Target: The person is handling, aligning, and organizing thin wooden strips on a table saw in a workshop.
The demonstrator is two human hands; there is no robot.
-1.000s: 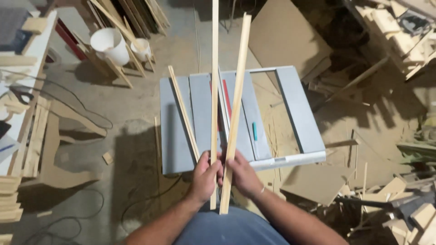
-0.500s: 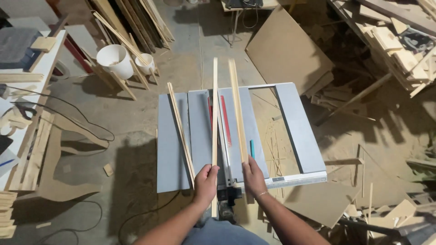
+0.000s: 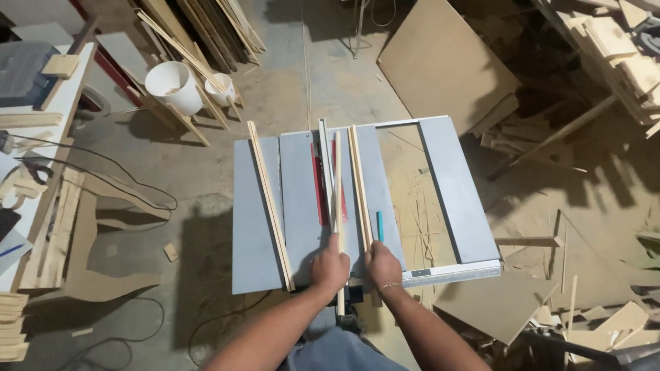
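A grey table saw [image 3: 261, 227] stands in front of me, with a red blade insert [image 3: 318, 189] down its middle. My left hand [image 3: 331, 266] grips a thin wooden strip [image 3: 337, 185] that lies lengthwise on the table beside the red insert. My right hand [image 3: 382, 264] holds a second, slightly wider wooden strip [image 3: 359, 178] lying flat just right of it. A third loose strip [image 3: 269, 203] rests diagonally on the left part of the table. A small teal pencil [image 3: 379, 225] lies near my right hand.
Two white buckets [image 3: 180, 86] sit on the floor at the back left, beside leaning lumber. A large brown board [image 3: 443, 65] lies behind the saw. Wood scraps cover the floor at right [image 3: 550, 240]. A workbench [image 3: 41, 130] with cables runs along the left.
Both strips were held upright and tilted toward me; now they have come down flat onto the saw table, with my hands still at their near ends.
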